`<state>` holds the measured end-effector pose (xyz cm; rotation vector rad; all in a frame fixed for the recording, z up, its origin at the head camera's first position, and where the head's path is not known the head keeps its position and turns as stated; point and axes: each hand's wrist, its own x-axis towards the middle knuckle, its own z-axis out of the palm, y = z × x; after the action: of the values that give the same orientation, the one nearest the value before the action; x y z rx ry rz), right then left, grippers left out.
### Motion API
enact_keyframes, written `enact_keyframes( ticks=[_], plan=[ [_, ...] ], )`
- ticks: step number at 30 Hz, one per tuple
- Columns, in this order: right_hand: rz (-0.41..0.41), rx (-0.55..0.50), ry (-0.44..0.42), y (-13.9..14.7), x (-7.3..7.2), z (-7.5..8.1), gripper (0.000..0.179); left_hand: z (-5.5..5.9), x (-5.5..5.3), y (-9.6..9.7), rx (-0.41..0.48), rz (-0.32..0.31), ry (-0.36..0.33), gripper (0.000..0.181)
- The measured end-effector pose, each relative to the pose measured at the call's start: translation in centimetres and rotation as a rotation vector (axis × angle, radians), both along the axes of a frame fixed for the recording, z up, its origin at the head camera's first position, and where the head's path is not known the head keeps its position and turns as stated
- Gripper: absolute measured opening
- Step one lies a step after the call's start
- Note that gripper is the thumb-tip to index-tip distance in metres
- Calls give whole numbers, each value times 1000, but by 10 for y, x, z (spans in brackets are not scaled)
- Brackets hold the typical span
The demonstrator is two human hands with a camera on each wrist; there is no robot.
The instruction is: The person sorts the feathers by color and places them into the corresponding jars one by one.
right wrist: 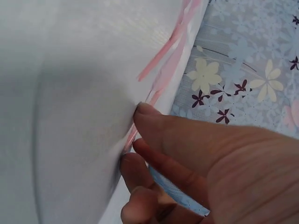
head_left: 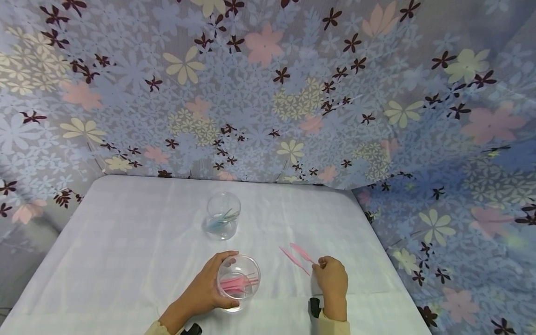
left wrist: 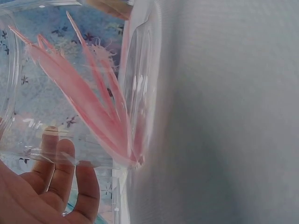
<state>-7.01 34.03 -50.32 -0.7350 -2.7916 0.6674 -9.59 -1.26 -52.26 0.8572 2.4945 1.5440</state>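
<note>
My left hand (head_left: 203, 289) grips a clear plastic cup (head_left: 251, 264) around its side, near the table's front. Several pink feathers (head_left: 233, 284) lie inside that cup; the left wrist view shows them slanting, with frayed barbs on some. To the right, my right hand (head_left: 332, 278) is down at the tabletop, pinching the quill end of a pink feather (head_left: 301, 251) between thumb and fingers. A second, narrower pink feather (head_left: 291, 257) lies alongside it on the cloth, just left. In the right wrist view, the thumb partly hides the pinched quill.
Behind the left hand stands another clear cup (head_left: 224, 201) with blue feathers (head_left: 217, 222) in it. A white cloth (head_left: 138, 242) covers the table. Floral curtains (head_left: 251, 93) hang along the table's back and right edges.
</note>
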Motion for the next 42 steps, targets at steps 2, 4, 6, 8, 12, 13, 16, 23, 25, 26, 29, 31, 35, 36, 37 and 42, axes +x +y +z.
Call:
enact_keyframes(
  ticks=[2, 4, 6, 8, 12, 13, 16, 23, 25, 26, 29, 31, 35, 36, 37, 42],
  plan=[
    [-13, -1, 0, 0, -1, 1, 18, 0, 0, 0, 2, -1, 0, 107],
    [-24, 7, -5, 1, -2, 1, 14, 0, 0, 0, 0, -1, 2, 108],
    [-16, 20, 2, 2, -2, 2, 11, -1, 0, 0, -1, 1, 5, 108],
    [1, 35, 16, 2, -2, 2, 10, -1, 0, 0, -2, 3, 10, 108],
    [43, 66, 43, 0, 1, 1, 11, -1, 0, 1, 1, 5, 13, 108],
    [39, 68, 45, 0, 2, 2, 11, -1, 0, 1, 1, 2, 13, 108],
    [34, 40, 65, -2, 6, 7, 12, -1, 0, 1, -4, -1, 17, 107],
    [80, -118, 225, -10, 7, 39, 17, 0, -1, 0, -6, 11, 31, 108],
    [123, -186, 279, -13, 10, 50, 17, 0, -1, 0, -4, 10, 31, 108],
    [153, -221, 306, -14, 11, 55, 17, 0, -1, 0, -3, 9, 32, 108],
    [273, -303, 374, -21, 16, 70, 14, -1, -1, 0, 1, 7, 42, 108],
    [359, -332, 405, -27, 20, 81, 11, -1, -1, 0, 1, 6, 46, 108],
    [514, -322, 396, -48, 26, 98, 6, -1, 0, 0, 0, 5, 36, 108],
    [544, -316, 380, -55, 27, 102, 6, -1, 0, -1, 0, 4, 33, 108],
    [568, -310, 360, -62, 28, 104, 9, 0, 0, -1, -1, 2, 32, 108],
    [647, -286, 289, -93, 26, 101, 27, 1, 0, -1, -5, 1, 40, 107]
  ],
)
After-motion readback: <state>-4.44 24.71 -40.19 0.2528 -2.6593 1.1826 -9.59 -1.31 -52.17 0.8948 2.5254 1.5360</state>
